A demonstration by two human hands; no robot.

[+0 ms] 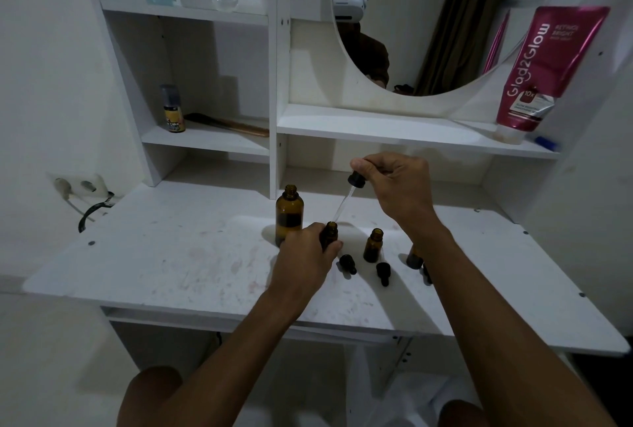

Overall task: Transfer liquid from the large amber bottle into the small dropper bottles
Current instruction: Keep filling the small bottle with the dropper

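Observation:
The large amber bottle (289, 214) stands uncapped on the white desk (171, 262). Just right of it my left hand (305, 259) grips a small amber dropper bottle (330, 233), upright on the desk. My right hand (397, 183) pinches the black bulb of a glass dropper (344, 200), held tilted with its tip at that small bottle's mouth. A second small bottle (373, 246) stands open to the right. A third (414, 259) is partly hidden behind my right forearm. Two black dropper caps (347, 264) (383, 273) lie on the desk in front.
A shelf unit with a round mirror (428, 33) rises at the desk's back. A pink tube (537, 77) leans on the right shelf. A small yellow can (174, 111) and a comb sit on the left shelf. A wall socket with a cable (82, 187) is at left.

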